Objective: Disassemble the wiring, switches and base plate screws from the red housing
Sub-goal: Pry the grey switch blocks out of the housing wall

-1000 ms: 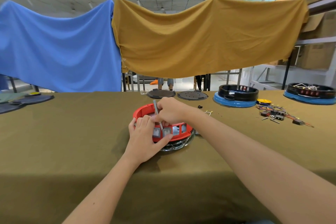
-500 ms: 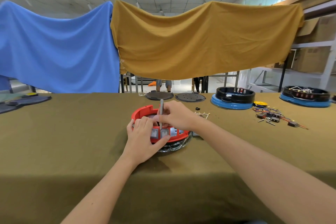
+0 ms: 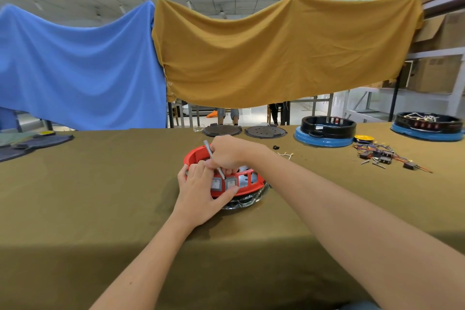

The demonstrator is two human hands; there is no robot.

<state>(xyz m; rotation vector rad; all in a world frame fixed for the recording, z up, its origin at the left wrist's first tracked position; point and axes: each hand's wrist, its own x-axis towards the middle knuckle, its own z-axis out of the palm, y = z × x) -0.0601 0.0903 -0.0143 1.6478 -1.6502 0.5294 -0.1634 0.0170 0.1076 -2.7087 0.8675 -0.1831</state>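
Note:
The round red housing (image 3: 247, 185) sits on a shiny metal base plate (image 3: 247, 202) at the table's middle. Two grey rocker switches (image 3: 226, 183) sit side by side in its near wall. My left hand (image 3: 200, 190) grips the housing's near left rim, thumb pressed under the switches. My right hand (image 3: 227, 153) holds a thin grey tool (image 3: 212, 156) like a pen, tilted left at the top. Its tip points down at the gap between the two switches. The housing's inside is mostly hidden by my hands.
Two dark round plates (image 3: 265, 131) lie behind the housing. Black-and-blue housings (image 3: 324, 131) (image 3: 427, 126) stand at the back right, beside a yellow disc (image 3: 363, 138). Loose wires and removed switches (image 3: 385, 156) lie on the right. Small parts (image 3: 285, 155) lie just right of my wrist.
The tool stood upright half a second ago and now leans left again, its tip by the switches. My left hand has kept its hold on the housing.

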